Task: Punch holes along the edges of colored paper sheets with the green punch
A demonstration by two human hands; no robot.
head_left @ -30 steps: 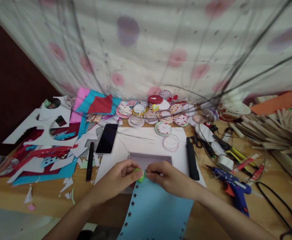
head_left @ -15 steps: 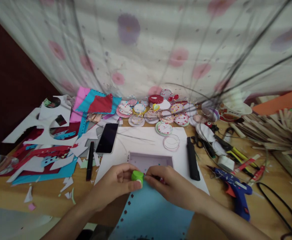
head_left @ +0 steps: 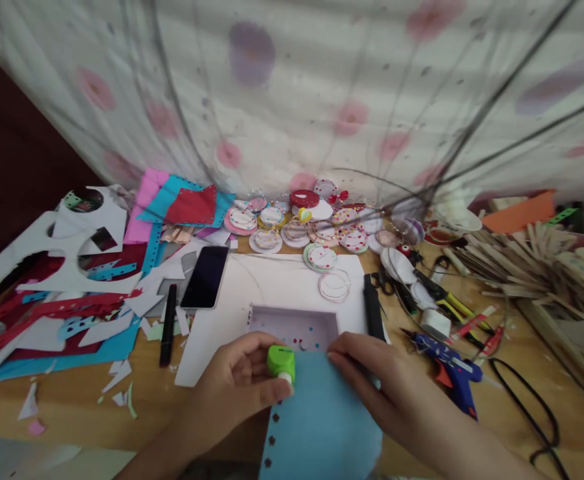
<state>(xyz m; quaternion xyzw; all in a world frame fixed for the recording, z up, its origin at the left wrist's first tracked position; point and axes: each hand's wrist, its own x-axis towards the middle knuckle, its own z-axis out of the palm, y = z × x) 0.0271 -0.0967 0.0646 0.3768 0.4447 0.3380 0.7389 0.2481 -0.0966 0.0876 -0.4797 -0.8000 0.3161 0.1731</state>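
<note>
My left hand [head_left: 237,373] is closed around a small green craft punch [head_left: 281,360], thumb on the white part at its lower end. Beneath and right of the punch hangs a blue sheet [head_left: 325,417] with flower-shaped holes along its left edge. With fingers pinched, my right hand [head_left: 379,373] grips that sheet near its upper right corner. Just beyond both hands lies a shallow pale-lilac box [head_left: 272,319], a few tiny red and blue cutouts inside. A white sheet [head_left: 252,273] lies under the box.
Phone [head_left: 206,277] and black marker [head_left: 169,327] lie left, beside paper scraps [head_left: 97,330]. Decorated paper discs [head_left: 322,257] line the back. On the right are a black cutter [head_left: 373,308], blue glue gun [head_left: 449,363], pliers [head_left: 452,303], a cable [head_left: 527,400] and wooden sticks [head_left: 532,267].
My right hand has moved right along the sheet's top edge, away from the punch. The blue sheet has shifted right. The camera view has turned slightly right.
</note>
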